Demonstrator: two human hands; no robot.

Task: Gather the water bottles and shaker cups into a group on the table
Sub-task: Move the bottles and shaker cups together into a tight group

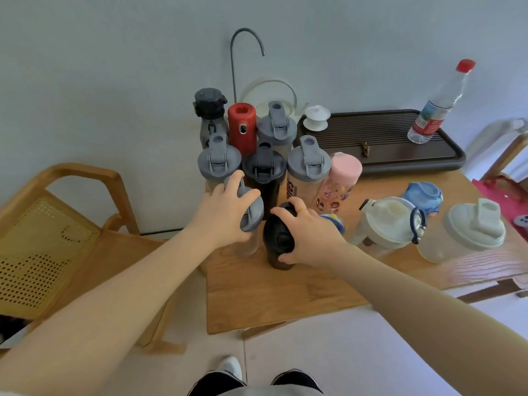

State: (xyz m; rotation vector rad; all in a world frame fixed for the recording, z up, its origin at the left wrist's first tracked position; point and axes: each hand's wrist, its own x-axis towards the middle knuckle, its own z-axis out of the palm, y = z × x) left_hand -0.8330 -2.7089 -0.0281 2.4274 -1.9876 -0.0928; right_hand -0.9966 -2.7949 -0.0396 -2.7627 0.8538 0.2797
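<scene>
We have one head-worn view — looking steeply down and forward, close over the table [285, 295] toward the wall [114, 67].

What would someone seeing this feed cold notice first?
Two bare hands at the table's near-left corner: the left hand grips a grey-lidded shaker, the right hand a black shaker, both beside the tight cluster of cups behind them. Next, the stragglers on the right: two pale-lidded cups and a red-capped water bottle standing on the dark tray.
</scene>
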